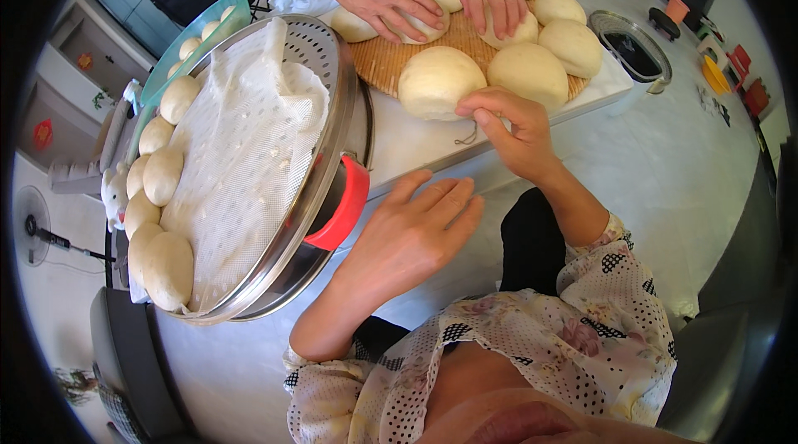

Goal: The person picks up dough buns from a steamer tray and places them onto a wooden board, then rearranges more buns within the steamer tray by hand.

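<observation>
My left hand point(414, 226) hovers palm down in front of the table edge, fingers slightly spread and holding nothing. Beside the near steamed bun point(441, 79) is my right hand point(517, 132), its index fingertip at the bun's lower right side and the thumb just below. Whether those fingers pinch anything is unclear. More pale buns point(528, 75) sit on a round woven mat point(377, 70). To my left, a metal steamer tray point(312, 42) carries a white mesh cloth point(243, 163) with crumbs on it, and several buns point(165, 176) line its far left side.
Across the table, another person's hands point(389, 1) rest on buns. The steamer's red handle point(343, 207) juts toward my left hand. A thin dark loop point(466, 135) lies on the white tabletop point(411, 138). A green tray point(168, 60) with buns stands behind the steamer.
</observation>
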A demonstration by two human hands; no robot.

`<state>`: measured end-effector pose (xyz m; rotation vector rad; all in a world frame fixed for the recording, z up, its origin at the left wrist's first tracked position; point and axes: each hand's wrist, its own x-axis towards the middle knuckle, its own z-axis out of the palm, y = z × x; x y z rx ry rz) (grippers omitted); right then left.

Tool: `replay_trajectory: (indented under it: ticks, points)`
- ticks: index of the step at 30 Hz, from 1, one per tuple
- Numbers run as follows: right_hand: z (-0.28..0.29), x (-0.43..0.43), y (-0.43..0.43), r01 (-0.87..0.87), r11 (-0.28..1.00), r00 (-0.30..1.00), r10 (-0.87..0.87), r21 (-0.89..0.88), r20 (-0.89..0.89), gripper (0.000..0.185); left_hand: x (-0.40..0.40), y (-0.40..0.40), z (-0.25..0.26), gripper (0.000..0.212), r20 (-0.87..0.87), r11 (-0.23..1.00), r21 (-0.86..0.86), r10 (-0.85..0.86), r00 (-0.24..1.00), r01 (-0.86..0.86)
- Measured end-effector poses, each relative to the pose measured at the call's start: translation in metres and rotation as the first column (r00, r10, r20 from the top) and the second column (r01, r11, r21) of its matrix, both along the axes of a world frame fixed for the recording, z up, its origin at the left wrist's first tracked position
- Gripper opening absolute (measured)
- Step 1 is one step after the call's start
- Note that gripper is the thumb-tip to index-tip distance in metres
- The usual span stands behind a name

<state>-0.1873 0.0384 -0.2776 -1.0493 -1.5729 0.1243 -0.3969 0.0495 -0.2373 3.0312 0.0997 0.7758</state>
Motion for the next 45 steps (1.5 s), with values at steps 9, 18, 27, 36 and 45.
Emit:
replay_trajectory:
  ticks: [9, 18, 27, 36, 45]
  points:
    - [0.007, -0.008, 0.000, 0.054, 0.998, 0.989, -0.055, 0.011, 0.140, 0.015, -0.003, 0.000, -0.001, 0.031, 0.005, 0.999, 0.033, -0.002, 1.000, 0.002]
    - [0.011, -0.015, -0.005, -0.057, 0.980, 0.959, 0.000, 0.193, 0.284, 0.016, -0.004, 0.000, 0.001, 0.028, -0.008, 1.000, 0.003, 0.006, 1.000, -0.006]
    - [0.005, -0.019, -0.004, -0.130, 0.992, 0.971, 0.125, 0.007, 0.203, 0.012, -0.003, 0.002, -0.005, 0.029, 0.025, 0.998, 0.058, -0.014, 1.000, 0.012]
    - [-0.003, -0.024, -0.002, -0.264, 0.954, 0.942, 0.287, -0.143, 0.176, 0.012, -0.005, -0.001, -0.001, 0.027, -0.074, 0.999, -0.036, 0.035, 0.997, -0.038]
    - [-0.004, -0.044, -0.006, -0.275, 0.937, 0.926, 0.318, -0.215, 0.202, 0.013, -0.055, -0.012, 0.013, 0.028, 0.061, 0.996, 0.051, 0.065, 0.996, -0.068]
